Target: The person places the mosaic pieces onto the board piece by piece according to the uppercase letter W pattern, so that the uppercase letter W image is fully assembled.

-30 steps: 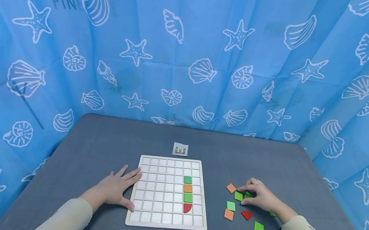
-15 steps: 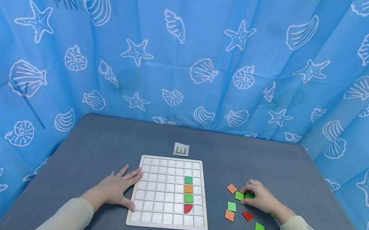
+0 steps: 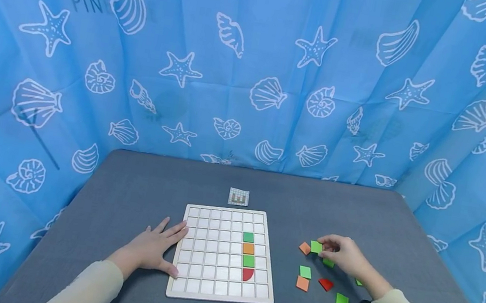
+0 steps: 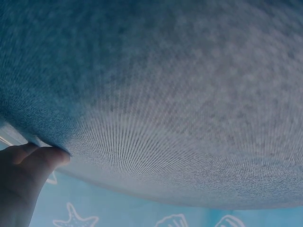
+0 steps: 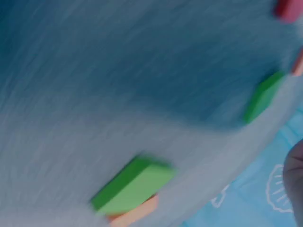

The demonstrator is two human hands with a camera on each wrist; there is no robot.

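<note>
My right hand (image 3: 347, 255) pinches a bright green square tile (image 3: 315, 246) between thumb and fingers, raised a little over the table. Close below it lie an orange tile (image 3: 304, 248) and another green tile (image 3: 328, 262), partly covered by the hand. In the right wrist view only a fingertip (image 5: 295, 182) shows, and the held tile is outside that view. My left hand (image 3: 152, 249) rests with spread fingers on the left edge of a white gridded board (image 3: 197, 296). On the board sit a column of green, orange and green squares and a red quarter-round piece (image 3: 247, 275).
Nearer me lie a green tile (image 3: 305, 272), an orange tile (image 3: 302, 284), a red piece (image 3: 325, 284) and another green tile (image 3: 342, 301). A small pattern card (image 3: 239, 197) lies behind the board. A blue shell-print curtain (image 3: 255, 69) hangs behind the grey table (image 3: 150, 174).
My right hand has picked up a green tile from the loose pieces and lifted it slightly. The left hand stays on the board's edge.
</note>
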